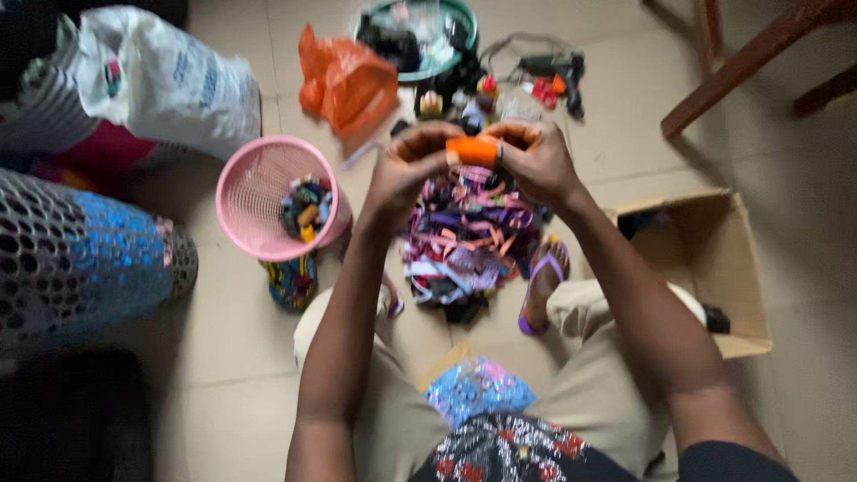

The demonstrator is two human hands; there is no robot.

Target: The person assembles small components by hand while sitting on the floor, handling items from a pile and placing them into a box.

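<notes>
Two bare arms reached forward over a tiled floor point(223, 357), the largest thing in view, with pale open tile at the lower left and along the right edge beyond the box. A dark mesh-patterned bundle with blue print point(80, 254) filled the left edge, and above it a white sack point(170, 80) lay against the top left corner. At the right, an open cardboard box point(728, 268) sat just beside the person's right knee, its far flap close to a wooden chair leg point(741, 67) that ran toward the top right corner. A heap of cut fabric strips point(469, 241), purple, pink and orange, lay between the person's feet, directly under the hands. A pink mesh basket point(259, 192) stood left of the heap, tilted, with small coloured pieces inside. An orange plastic bag point(348, 80) lay beyond it, near a green-rimmed bowl point(415, 36) at the top edge, and a glue gun point(553, 71) rested to the right of the bowl. The left hand point(406, 165) and the right hand point(536, 156) met above the heap, fingers curled and pinching either end of a small orange piece point(471, 150), which was held in the air between them, clear of the floor.
</notes>
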